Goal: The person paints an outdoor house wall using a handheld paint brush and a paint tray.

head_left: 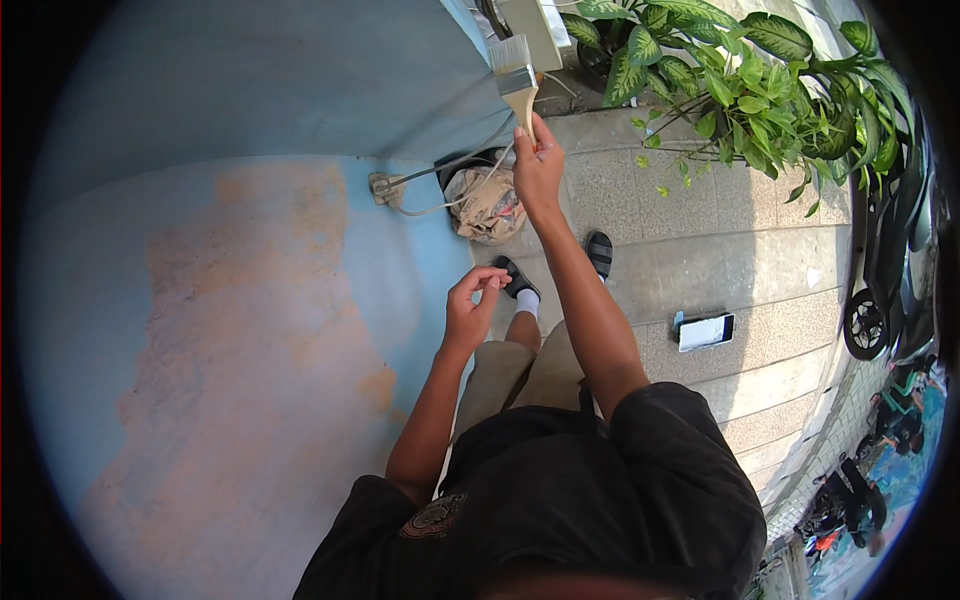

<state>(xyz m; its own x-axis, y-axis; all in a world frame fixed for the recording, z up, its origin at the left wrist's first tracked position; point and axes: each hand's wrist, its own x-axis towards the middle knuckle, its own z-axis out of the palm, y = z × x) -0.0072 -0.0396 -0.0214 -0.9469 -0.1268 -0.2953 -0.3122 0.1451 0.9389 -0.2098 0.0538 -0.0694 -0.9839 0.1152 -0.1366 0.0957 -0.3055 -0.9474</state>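
Note:
My right hand (538, 172) is raised ahead of me and closed round the pale handle of a flat paintbrush (516, 75). The brush points upward, its wide light bristles near the edge of the blue wall. Lower and to the left, my left hand (472, 308) hovers before the wall with its fingers curled together; nothing shows in them. Beside it rises the light blue wall (415, 240), which has a large pinkish, worn patch (250, 330). My hands are apart from each other.
A black tray with a white inside (706, 332) lies on the paved floor (690, 270) at right. A bin with a crumpled tan bag (485, 205) stands by the wall, near cables and a socket box (384, 189). Leafy plants (745, 95) hang at upper right; a motorbike wheel (865, 325) shows beyond.

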